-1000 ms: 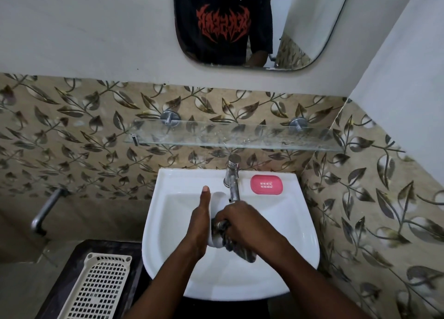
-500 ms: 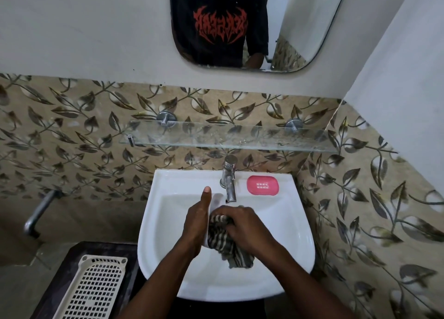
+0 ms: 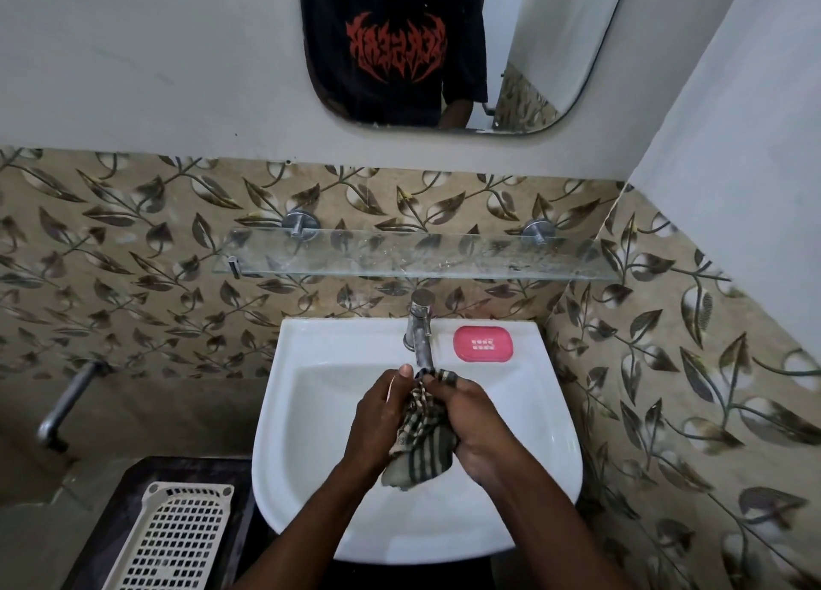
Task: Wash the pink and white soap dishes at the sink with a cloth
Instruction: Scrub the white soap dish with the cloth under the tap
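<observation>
Over the white sink (image 3: 311,412), just below the faucet (image 3: 420,323), both my hands are pressed together. My left hand (image 3: 377,416) grips the white soap dish (image 3: 392,388); only a thin white edge shows by my thumb. A checked cloth (image 3: 422,447) is held by my right hand (image 3: 475,420) and pushed against the dish, its lower end hanging into the basin. On the sink's back rim, right of the faucet, lies the pink soap dish (image 3: 483,344). I cannot tell whether water is running.
A glass shelf (image 3: 422,256) juts out above the faucet, below a mirror. A cream perforated basket (image 3: 177,540) sits on a dark surface at the lower left. A metal wall tap (image 3: 66,403) sticks out at the left. A tiled wall stands close on the right.
My right hand has slid the cloth upward over the white soap dish toward the faucet. The dish, partly visible before, is now almost fully covered.
</observation>
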